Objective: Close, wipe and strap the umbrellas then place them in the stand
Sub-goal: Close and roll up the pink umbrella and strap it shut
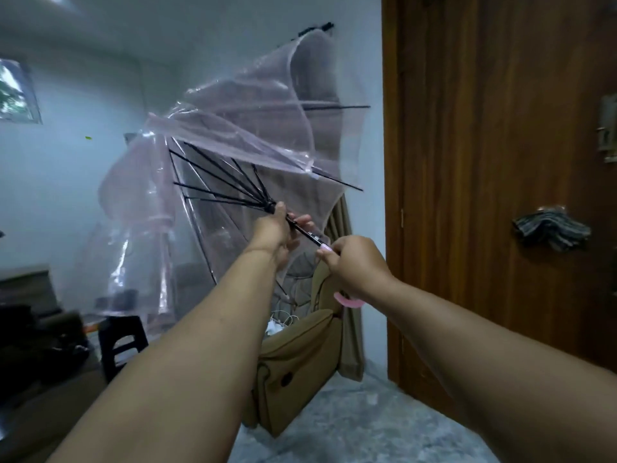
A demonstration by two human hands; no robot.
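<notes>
The transparent pink umbrella (233,135) is sagging half-collapsed left of the wooden door (500,162). The left hand (272,225) is curling around its runner; the right hand (354,265) is gripping the pink handle (347,300). Closing is underway; wiping, strapping and stowing remain.

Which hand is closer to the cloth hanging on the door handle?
Right. The right hand grips the umbrella's pink handle, nearer the cloth; the left hand is farther away.
</notes>
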